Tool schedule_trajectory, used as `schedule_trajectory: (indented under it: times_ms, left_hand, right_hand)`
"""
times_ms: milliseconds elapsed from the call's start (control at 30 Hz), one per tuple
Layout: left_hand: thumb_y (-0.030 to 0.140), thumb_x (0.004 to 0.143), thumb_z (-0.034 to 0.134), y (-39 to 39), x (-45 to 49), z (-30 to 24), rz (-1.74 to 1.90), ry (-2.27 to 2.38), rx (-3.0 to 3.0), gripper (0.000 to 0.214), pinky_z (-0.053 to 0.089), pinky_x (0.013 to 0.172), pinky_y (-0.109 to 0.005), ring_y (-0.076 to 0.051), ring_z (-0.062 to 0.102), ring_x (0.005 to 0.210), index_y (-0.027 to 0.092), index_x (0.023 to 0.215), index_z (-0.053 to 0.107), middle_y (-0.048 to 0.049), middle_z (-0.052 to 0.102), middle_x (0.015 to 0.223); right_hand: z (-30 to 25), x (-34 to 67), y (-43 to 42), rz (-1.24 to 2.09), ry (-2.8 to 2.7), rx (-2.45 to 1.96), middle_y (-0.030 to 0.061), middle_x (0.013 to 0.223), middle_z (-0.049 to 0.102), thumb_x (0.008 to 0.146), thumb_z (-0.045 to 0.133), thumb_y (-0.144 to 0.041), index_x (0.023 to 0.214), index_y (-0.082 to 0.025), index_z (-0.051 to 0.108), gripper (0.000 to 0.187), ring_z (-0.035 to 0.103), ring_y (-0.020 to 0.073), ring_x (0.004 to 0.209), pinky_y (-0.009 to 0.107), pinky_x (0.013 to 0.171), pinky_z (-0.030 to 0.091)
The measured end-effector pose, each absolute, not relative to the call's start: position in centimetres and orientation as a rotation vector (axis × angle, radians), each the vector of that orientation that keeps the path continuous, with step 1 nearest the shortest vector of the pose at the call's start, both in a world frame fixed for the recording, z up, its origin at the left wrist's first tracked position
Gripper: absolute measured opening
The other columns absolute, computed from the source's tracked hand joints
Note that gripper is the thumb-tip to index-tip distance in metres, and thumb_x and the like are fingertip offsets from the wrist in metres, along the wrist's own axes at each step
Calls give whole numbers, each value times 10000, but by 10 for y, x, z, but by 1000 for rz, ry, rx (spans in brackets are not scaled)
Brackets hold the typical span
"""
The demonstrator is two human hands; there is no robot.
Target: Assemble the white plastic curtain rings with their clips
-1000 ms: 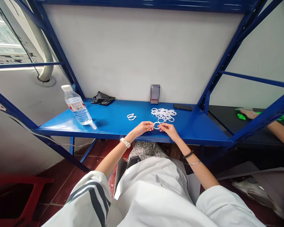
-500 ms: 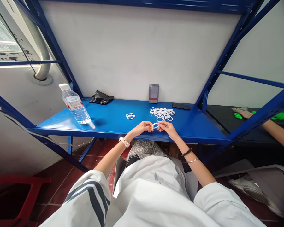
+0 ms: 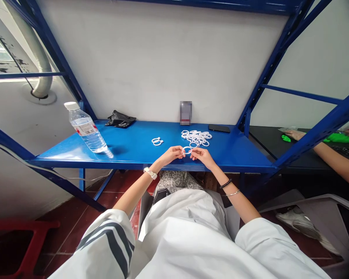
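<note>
- Held a white ring (image 3: 187, 153) between both hands, over the front edge of the blue table (image 3: 130, 149).
- Pinched its left side narrowly between thumb and fingers of the left hand (image 3: 171, 154).
- Gripped its right side just as narrowly with the right hand (image 3: 203, 155), leaving the ring's middle bare between the fingertips.
- Could not tell hands resting on the tabletop from hands raised a little above it.
- Had the pile of white rings (image 3: 196, 136) lying just beyond the held ring, loosely tangled, nearer to the right hand than to the left.
- Saw two white rings (image 3: 157, 142) lying together on the tabletop, left of the pile and apart from it.
- Wore a pale watch (image 3: 150, 173) on the left wrist, and a black beaded bracelet (image 3: 226, 183) with a silver bangle (image 3: 233, 193) on the right.
- Saw a clear water bottle (image 3: 87, 130) standing capped near the table's left end.
- Found a black plastic bag (image 3: 120, 119) crumpled at the back left, a grey box (image 3: 185, 113) upright against the wall, partly pixelated, and a black phone (image 3: 219, 128) lying flat behind the pile.
- Noticed a co-worker's hand (image 3: 296, 135) at the far right, over a black table (image 3: 264, 137), near bright green things (image 3: 339, 137) too blurred to name.
</note>
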State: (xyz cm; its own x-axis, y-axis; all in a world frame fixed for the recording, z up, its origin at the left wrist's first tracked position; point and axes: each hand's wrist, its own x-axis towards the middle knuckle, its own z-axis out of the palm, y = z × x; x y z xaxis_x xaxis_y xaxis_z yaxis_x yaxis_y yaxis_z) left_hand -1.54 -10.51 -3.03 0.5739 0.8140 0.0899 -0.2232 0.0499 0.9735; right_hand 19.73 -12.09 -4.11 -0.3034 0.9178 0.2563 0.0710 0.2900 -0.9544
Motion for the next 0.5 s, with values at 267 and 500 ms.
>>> schedule_trajectory:
  times_ms: [267, 500]
  left_hand:
    - [257, 656, 753, -102, -15, -33, 879, 600, 1258, 241, 419, 657, -214, -82, 559, 657, 127, 782, 594, -25, 655, 724]
    - [257, 678, 747, -103, -16, -31, 875, 570, 1259, 230, 413, 652, -209, -89, 567, 688, 126, 794, 597, -26, 642, 727]
  right_hand:
    - [-46, 191, -118, 1121, -1618, -913, 24, 682, 665, 720, 737, -573, 925, -158, 683, 466, 580, 117, 565, 278, 597, 514]
    - [44, 231, -164, 636, -1547, -836, 51, 925, 673, 887, 650, -460, 1056, -206, 680, 307, 621, 135, 804, 260, 707, 531]
